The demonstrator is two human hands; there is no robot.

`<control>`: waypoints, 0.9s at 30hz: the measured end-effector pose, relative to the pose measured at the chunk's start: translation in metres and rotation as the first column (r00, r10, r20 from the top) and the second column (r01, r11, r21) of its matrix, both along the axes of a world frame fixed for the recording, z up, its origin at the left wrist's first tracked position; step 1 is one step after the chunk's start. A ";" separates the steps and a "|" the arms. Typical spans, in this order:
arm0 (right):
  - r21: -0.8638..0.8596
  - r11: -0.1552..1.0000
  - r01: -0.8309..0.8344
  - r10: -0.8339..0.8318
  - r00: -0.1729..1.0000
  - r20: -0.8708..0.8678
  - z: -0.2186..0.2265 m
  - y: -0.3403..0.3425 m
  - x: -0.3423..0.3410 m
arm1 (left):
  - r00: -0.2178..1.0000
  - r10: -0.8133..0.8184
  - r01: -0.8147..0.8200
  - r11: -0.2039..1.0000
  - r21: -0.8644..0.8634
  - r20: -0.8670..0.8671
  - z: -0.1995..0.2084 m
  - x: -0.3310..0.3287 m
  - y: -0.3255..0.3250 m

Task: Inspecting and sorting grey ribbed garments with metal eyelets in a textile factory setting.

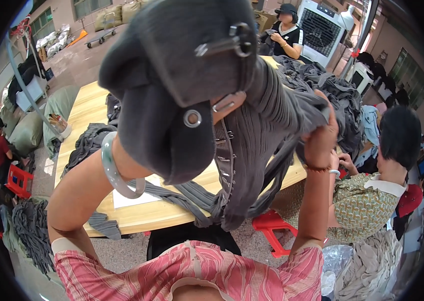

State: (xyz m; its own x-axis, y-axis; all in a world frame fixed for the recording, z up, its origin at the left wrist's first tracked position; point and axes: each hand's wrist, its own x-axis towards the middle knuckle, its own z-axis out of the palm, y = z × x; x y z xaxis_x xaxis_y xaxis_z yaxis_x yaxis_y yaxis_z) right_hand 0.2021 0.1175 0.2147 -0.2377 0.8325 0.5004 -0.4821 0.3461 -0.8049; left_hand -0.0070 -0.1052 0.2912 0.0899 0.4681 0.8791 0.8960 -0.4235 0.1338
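A dark grey garment (167, 133) is held up close in front of me, over the table. A metal eyelet, a ring fitting and a strap show on its thick part. Below hangs thin ribbed cloth, with a strip of small metal fasteners (226, 160) along its edge. My left hand (239, 100) is mostly hidden behind the thick part; a bit of finger shows, gripping it near a metal piece. At the right, my right hand (322, 138) is closed on the gathered ribbed cloth and pulls it out sideways.
Below is a pale wooden table (79, 113) with more dark grey garments (89, 145) and a white sheet (132, 198). A large grey pile (322, 85) covers its far right. A co-worker (372, 200) sits close at my right, by a red stool (274, 231). Another person (287, 32) stands opposite.
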 end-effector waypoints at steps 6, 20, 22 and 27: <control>0.162 0.955 -0.249 0.148 0.871 0.469 -0.016 -0.001 -0.037 | 0.936 0.111 -0.054 0.983 0.178 -0.333 0.014 -0.017 0.019; 0.113 0.697 -0.708 0.670 0.699 0.251 -0.060 -0.060 -0.084 | 0.931 -0.023 0.151 0.933 -0.326 0.364 0.013 -0.023 0.009; 0.198 0.862 -0.468 0.429 0.879 0.211 -0.059 -0.061 -0.078 | 0.973 0.064 0.001 0.960 -0.281 0.222 0.008 -0.032 0.011; 0.027 0.957 -0.288 0.289 0.954 -0.077 -0.033 -0.039 -0.041 | 0.967 0.149 -0.168 0.983 -0.079 -0.204 0.002 -0.046 0.006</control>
State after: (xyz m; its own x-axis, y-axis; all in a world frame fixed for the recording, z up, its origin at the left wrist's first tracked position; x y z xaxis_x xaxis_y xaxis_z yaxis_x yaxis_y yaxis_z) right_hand 0.1611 0.0783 0.1821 -0.4258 0.7265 0.5393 -0.6256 0.1942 -0.7556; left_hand -0.0527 -0.0992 0.2927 0.1745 0.5705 0.8026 0.9633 -0.2676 -0.0192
